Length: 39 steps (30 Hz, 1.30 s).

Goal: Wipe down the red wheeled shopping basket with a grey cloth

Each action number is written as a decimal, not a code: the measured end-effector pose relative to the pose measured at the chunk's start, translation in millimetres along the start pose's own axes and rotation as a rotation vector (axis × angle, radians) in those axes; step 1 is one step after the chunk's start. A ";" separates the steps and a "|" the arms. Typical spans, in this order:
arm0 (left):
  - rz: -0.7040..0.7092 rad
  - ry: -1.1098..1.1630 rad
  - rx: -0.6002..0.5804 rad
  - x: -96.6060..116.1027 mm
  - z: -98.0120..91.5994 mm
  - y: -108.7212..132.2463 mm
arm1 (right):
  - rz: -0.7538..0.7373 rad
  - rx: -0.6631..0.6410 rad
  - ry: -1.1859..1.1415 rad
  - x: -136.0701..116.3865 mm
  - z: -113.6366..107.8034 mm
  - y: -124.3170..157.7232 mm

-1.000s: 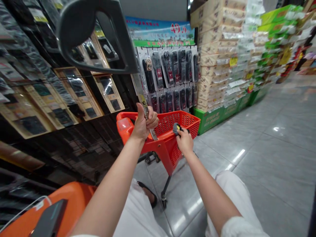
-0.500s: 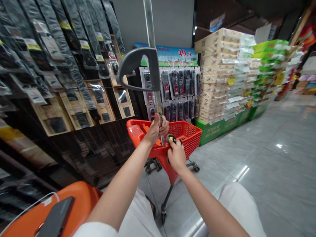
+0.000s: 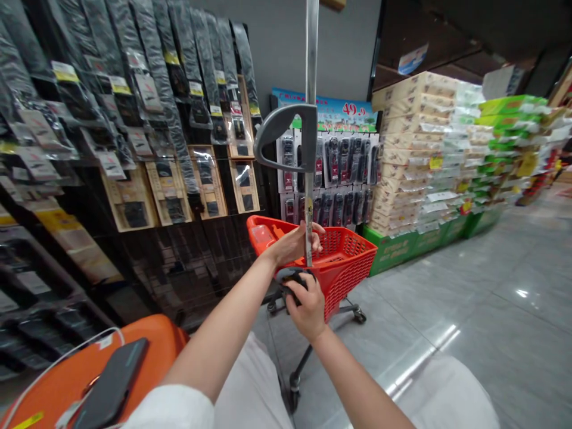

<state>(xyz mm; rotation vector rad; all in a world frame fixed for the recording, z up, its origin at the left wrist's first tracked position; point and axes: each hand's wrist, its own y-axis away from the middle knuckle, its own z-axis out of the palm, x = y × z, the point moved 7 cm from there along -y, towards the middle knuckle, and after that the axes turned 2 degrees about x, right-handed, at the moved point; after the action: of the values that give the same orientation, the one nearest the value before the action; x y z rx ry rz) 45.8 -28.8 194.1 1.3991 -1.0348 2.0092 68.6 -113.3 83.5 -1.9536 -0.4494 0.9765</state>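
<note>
An upright metal pole [image 3: 311, 71] with a grey D-shaped handle [image 3: 286, 138] on its left side stands in front of me; its top runs out of view. My left hand [image 3: 297, 243] is around the pole's lower part, its fingers loosely curled. Just below, my right hand [image 3: 308, 304] grips a rounded grey-and-black object [image 3: 288, 274] whose kind I cannot make out; my fingers cover part of it. This object is close under the pole's lower end; whether they touch is hidden. Behind both hands stands a red shopping cart [image 3: 353, 262].
Packaged belts [image 3: 147, 53] and wooden boxes [image 3: 174, 199] hang at the left. Smaller packs [image 3: 344, 158] hang below a blue price sign [image 3: 330, 110]. Stacked cartons [image 3: 402, 149] line the right side. A phone [image 3: 114, 381] lies on an orange stool [image 3: 152, 333] beside me.
My right hand has moved left with the rounded object, to below the pole's end. The left hand's grip on the pole looks looser. The view has turned somewhat left.
</note>
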 end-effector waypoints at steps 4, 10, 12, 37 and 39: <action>-0.001 0.021 0.013 0.9 -1.3 3.1 | 0.277 0.174 0.049 44.9 -17.3 5.7; 0.023 0.000 -0.043 1.8 3.0 6.7 | 0.093 0.099 0.065 19.9 -8.5 -5.6; 0.011 0.017 -0.038 -1.1 0.5 6.4 | -0.008 0.048 0.066 12.0 -9.1 -11.3; -0.081 -0.002 0.076 -15.9 -18.5 7.5 | -0.419 0.259 0.357 -52.2 -73.6 -149.5; -0.072 0.010 0.047 -13.9 -14.7 7.0 | -0.368 0.382 0.294 -60.9 -88.5 -166.5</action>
<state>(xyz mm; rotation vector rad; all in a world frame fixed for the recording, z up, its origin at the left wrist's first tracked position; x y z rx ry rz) 37.3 -20.8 176.2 1.4290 -0.9252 1.9986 109.6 -109.4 277.4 -1.5622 -0.4011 0.4868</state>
